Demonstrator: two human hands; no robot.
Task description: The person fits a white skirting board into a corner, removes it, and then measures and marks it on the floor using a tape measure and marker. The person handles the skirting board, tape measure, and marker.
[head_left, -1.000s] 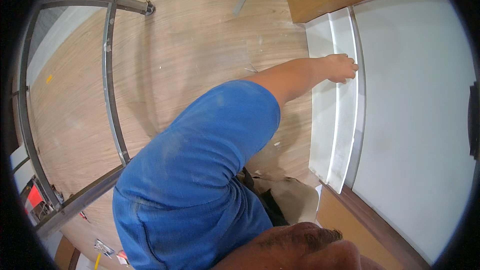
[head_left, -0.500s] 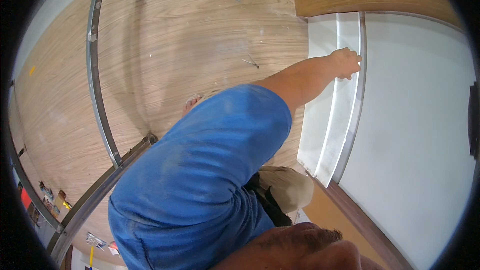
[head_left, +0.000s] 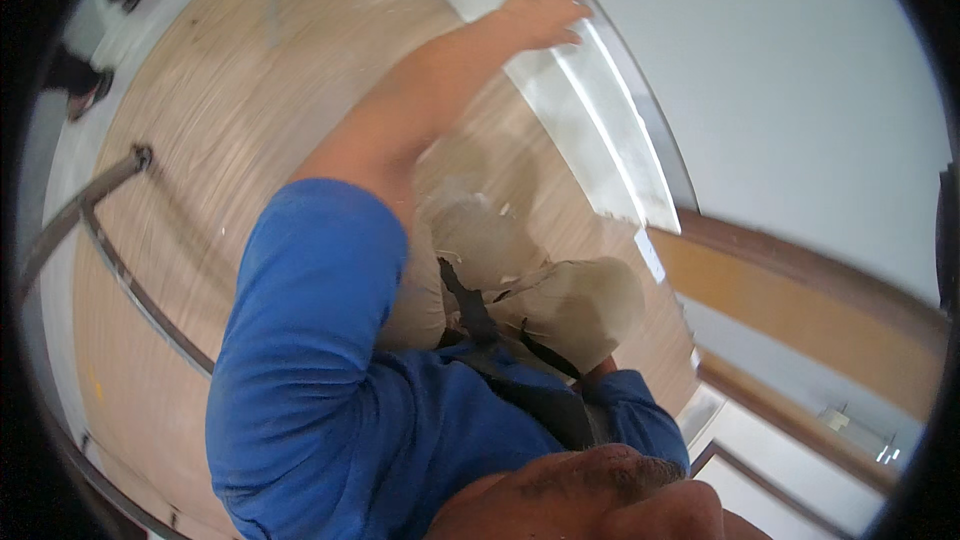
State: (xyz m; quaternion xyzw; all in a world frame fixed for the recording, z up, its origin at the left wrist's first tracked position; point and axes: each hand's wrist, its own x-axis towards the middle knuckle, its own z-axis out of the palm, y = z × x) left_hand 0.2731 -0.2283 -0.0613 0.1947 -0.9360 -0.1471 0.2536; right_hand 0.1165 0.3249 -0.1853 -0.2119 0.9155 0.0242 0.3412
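Note:
My left hand reaches out over a long white ridged trim strip, palm down. Its fingers are spread and touch the strip near the raised edge. The strip lies alongside a large pale panel, a narrow grey band between them. Only the sleeve and a bit of the wrist of my right arm show; the right hand itself is hidden behind my bent knee, in beige trousers.
A grey metal frame stands on the wood-patterned floor at left. Another person's feet are at the upper left. A brown wooden frame runs along the right. A small white piece sits near the strip's lower end.
The view has swung, so the strip and pale panel now lie further up and left. My left hand stays at the strip. My right sleeve and another person's feet have come into view.

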